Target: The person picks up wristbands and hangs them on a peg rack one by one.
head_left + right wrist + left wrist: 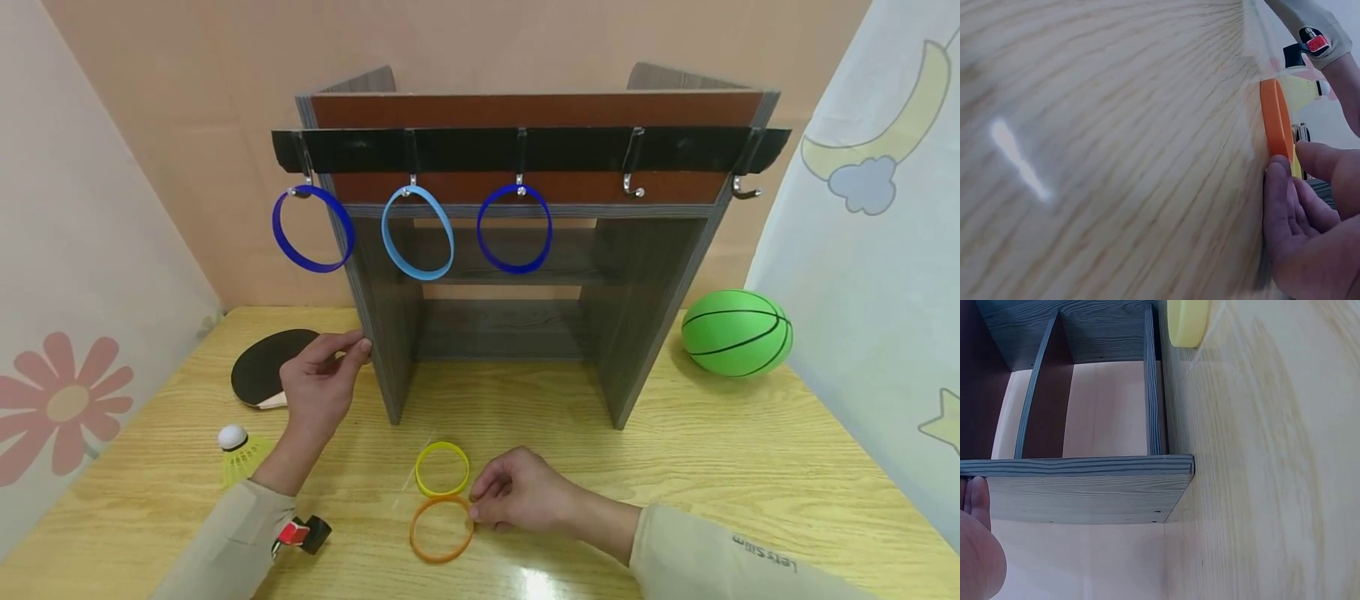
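My left hand (321, 385) pinches the front edge of the grey wooden shelf's (386, 367) left side panel; in the left wrist view its fingertips (980, 490) lie against that board. On the table, my right hand (522, 492) holds the right edge of an orange ring (412, 537) between thumb and fingers, the ring lying flat. A yellow ring (418, 479) lies just behind it, close to the fingertips. From the black hook rail (465, 150) hang a dark blue ring (351, 233), a light blue ring (448, 229) and another dark blue ring (550, 229).
Two hooks at the right, one a silver hook (633, 190), carry no ring. A green ball (735, 333) sits right of the shelf. Left are a black table tennis paddle (262, 362) and a yellow shuttlecock (243, 458). Patterned walls (847, 275) flank the wooden table (750, 467).
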`<state>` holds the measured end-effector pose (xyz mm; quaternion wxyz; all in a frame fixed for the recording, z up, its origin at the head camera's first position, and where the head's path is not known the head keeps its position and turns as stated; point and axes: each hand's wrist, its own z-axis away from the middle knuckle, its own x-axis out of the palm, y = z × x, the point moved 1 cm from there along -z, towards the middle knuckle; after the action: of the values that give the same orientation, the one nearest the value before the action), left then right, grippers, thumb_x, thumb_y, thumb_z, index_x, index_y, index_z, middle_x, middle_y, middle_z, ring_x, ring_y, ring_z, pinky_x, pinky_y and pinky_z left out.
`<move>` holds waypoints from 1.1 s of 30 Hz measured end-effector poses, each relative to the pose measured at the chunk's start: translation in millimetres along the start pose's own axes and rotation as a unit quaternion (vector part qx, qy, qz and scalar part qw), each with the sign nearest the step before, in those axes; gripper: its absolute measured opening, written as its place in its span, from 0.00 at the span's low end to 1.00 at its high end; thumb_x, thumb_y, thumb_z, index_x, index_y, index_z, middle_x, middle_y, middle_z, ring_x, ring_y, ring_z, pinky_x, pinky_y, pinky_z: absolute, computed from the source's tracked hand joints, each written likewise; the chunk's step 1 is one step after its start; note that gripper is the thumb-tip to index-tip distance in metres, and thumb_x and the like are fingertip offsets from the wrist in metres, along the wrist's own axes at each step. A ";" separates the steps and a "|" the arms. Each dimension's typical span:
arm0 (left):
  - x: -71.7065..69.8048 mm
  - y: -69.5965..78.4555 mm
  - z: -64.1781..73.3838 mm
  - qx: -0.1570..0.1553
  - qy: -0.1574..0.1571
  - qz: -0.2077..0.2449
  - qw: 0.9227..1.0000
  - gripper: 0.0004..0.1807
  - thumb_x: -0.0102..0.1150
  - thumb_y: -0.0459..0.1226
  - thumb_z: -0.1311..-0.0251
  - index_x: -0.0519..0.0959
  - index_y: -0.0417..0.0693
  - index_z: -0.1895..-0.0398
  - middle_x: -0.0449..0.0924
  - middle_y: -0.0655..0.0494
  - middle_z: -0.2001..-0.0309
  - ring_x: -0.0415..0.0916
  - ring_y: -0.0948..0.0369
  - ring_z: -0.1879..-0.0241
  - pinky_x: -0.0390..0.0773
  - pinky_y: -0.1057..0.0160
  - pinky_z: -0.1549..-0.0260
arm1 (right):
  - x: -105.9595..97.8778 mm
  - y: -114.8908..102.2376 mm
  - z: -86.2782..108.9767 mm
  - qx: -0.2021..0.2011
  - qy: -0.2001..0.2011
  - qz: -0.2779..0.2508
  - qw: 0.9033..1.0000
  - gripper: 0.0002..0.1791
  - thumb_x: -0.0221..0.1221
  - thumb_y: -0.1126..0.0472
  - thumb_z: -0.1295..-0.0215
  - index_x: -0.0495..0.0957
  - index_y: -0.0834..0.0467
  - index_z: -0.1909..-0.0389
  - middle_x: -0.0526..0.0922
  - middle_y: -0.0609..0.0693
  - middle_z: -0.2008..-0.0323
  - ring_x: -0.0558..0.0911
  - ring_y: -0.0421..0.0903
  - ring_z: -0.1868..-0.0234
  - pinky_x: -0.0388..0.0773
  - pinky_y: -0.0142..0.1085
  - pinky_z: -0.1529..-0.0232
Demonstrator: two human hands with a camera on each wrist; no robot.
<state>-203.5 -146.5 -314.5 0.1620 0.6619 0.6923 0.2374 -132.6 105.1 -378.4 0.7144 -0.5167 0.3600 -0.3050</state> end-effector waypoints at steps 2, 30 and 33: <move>-0.2 -0.2 0.0 0.000 -0.001 0.004 1.000 0.04 0.57 0.14 0.49 0.76 0.14 0.69 0.77 0.34 0.74 0.80 0.63 0.71 0.81 0.70 0.67 | 1.0 -0.2 -0.6 -0.009 0.001 0.011 1.000 0.07 0.67 0.68 0.47 0.79 0.65 0.70 0.80 0.53 0.76 0.81 0.46 0.76 0.83 0.37 0.74; -0.4 -0.6 0.3 -0.005 -0.004 -0.011 1.000 0.04 0.57 0.14 0.49 0.76 0.15 0.69 0.78 0.34 0.73 0.80 0.63 0.71 0.81 0.70 0.67 | 10.1 -3.2 -2.8 -0.085 0.039 0.173 0.981 0.09 0.68 0.60 0.44 0.78 0.54 0.79 0.75 0.40 0.85 0.73 0.35 0.85 0.71 0.26 0.84; -0.6 -0.8 0.8 -0.007 -0.004 -0.012 1.000 0.05 0.58 0.16 0.48 0.76 0.15 0.69 0.78 0.34 0.72 0.80 0.64 0.70 0.81 0.70 0.67 | 9.6 -3.9 -2.1 -0.085 0.039 0.178 0.980 0.09 0.68 0.61 0.45 0.79 0.54 0.80 0.75 0.40 0.85 0.72 0.35 0.85 0.71 0.26 0.84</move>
<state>-203.7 -147.0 -315.7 0.1721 0.6533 0.6981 0.2371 -129.3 95.2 -377.0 0.6960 -0.4910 0.4984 -0.1616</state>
